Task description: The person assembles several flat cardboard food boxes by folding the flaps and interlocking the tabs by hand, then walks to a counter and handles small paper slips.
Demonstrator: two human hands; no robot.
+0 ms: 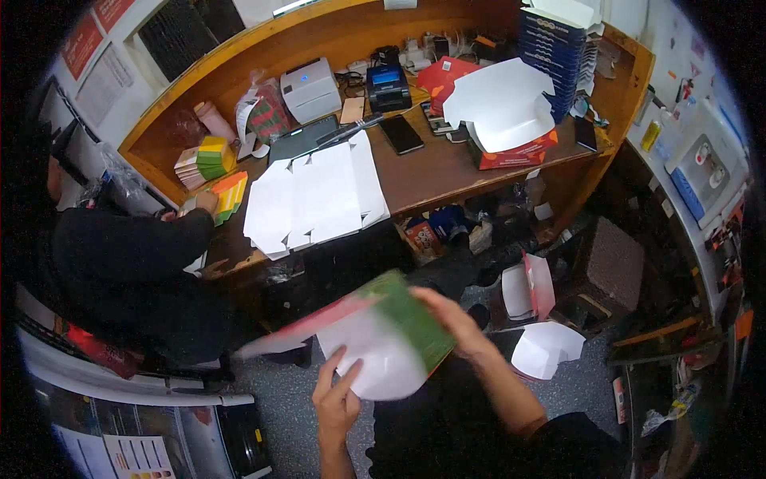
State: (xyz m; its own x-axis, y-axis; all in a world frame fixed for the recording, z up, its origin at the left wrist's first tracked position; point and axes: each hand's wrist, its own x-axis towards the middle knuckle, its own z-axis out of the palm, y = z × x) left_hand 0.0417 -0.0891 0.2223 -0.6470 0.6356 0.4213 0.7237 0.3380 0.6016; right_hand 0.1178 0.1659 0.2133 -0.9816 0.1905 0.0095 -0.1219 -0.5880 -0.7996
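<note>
Between my two hands, above the floor in front of the desk, is a partly folded paperboard box [375, 339], green and red outside and white inside. Part of it is smeared by motion. My left hand [339, 395] holds its near left side, with fingers on the white inner face. The thumb does not show clearly. At the other end, my right hand [456, 319] grips the green side, fingers along its upper edge and the palm against the wall.
Flat white cartons [315, 195] lie on the wooden desk [427, 180]. Beside them are a phone [401, 134], a label printer [309, 89], an open red-and-white box [511, 112] and stacked dark blue boxes [550, 60]. A co-worker's hand [207, 201] touches yellow-green cartons. Open boxes [546, 351] sit on the floor.
</note>
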